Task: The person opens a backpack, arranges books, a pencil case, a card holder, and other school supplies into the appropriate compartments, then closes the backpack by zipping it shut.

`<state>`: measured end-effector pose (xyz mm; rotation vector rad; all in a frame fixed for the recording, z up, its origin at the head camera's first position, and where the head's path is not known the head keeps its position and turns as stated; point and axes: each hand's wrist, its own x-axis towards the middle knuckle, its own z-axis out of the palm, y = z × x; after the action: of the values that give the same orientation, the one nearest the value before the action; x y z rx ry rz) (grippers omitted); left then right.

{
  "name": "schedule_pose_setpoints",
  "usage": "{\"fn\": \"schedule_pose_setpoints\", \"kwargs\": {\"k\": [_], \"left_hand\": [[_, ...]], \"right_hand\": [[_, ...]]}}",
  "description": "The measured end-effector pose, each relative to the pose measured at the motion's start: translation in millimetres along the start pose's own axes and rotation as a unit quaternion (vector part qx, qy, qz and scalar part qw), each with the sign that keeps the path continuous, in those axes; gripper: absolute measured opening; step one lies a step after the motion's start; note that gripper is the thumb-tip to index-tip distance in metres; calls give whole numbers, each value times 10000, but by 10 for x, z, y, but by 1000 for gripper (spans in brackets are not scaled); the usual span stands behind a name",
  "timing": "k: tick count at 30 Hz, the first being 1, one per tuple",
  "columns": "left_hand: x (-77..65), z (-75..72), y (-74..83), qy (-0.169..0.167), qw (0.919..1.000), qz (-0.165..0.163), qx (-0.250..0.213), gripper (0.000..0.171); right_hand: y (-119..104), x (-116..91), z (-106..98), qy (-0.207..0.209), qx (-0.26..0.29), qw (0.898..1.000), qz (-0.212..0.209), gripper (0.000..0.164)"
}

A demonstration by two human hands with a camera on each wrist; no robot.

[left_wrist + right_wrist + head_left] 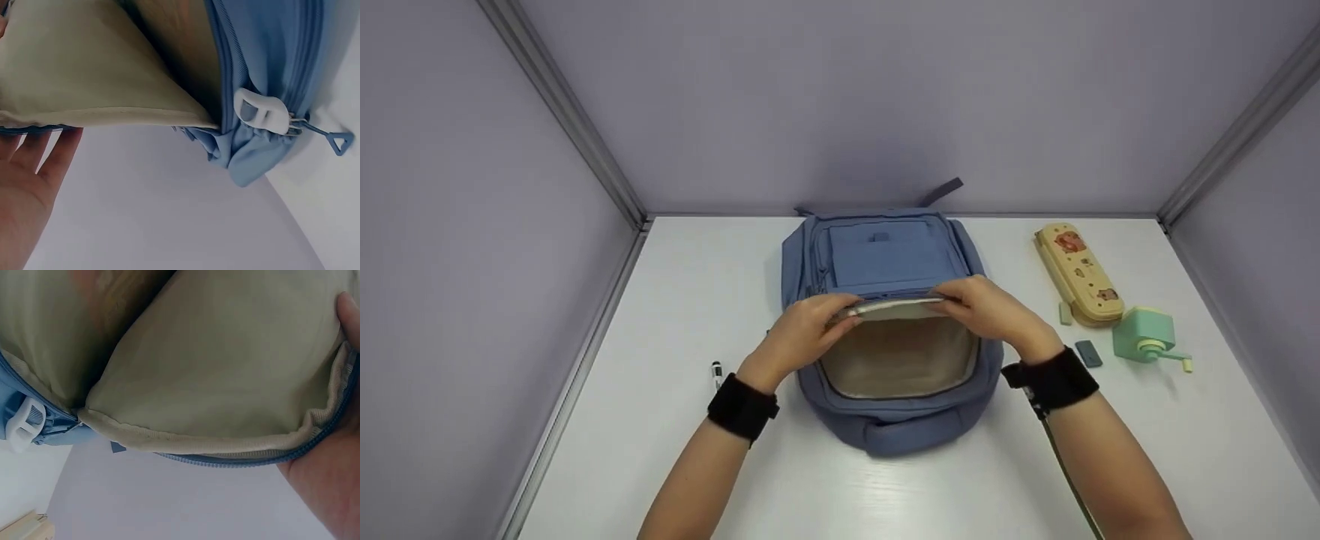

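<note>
Before pale walls (840, 97), on white table (682, 307) | at centre, blue backpack (896, 255), long axis near to far | raised flap edge (894, 305), pinched by left hand (801, 334) at left, right hand (988, 313) at right, equally close | open compartment (904, 367) nearer, perhaps holding something; too dim to tell

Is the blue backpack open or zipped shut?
It's open. The backpack's flap is lifted, its zipper runs undone along the edge, and the beige lining shows inside.
</note>
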<state>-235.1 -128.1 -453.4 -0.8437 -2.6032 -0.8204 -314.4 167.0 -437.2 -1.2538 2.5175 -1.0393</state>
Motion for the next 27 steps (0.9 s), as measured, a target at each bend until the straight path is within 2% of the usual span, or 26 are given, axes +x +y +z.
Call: {"fn": "schedule_pose_setpoints", "kwargs": {"k": [5, 8, 12, 16, 18, 24, 27], "left_hand": [[25, 13, -51, 695, 9959, 96, 568, 26], [74, 17, -73, 1045, 9915, -98, 770, 23], [170, 14, -95, 1309, 9868, -411, 865, 21], [275, 35, -120, 1583, 9807, -518, 1021, 21], [322, 43, -131, 1775, 9756, -551, 1171, 22], [434, 68, -165, 2188, 9518, -792, 1996, 27], [477, 81, -182, 2225, 9476, -847, 2129, 28]], "right_hand": [[-15, 81, -81, 156, -115, 9995, 234, 22], [-18, 124, -85, 275, -244, 9988, 312, 21], [-27, 154, -72, 423, -410, 9976, 373, 22], [-22, 133, -91, 592, -423, 9962, 475, 28], [-3, 109, -113, 734, -388, 9950, 559, 33], [150, 21, -195, 1298, -188, 9876, 867, 39], [272, -42, -253, 1507, -231, 9832, 1002, 39]]}}
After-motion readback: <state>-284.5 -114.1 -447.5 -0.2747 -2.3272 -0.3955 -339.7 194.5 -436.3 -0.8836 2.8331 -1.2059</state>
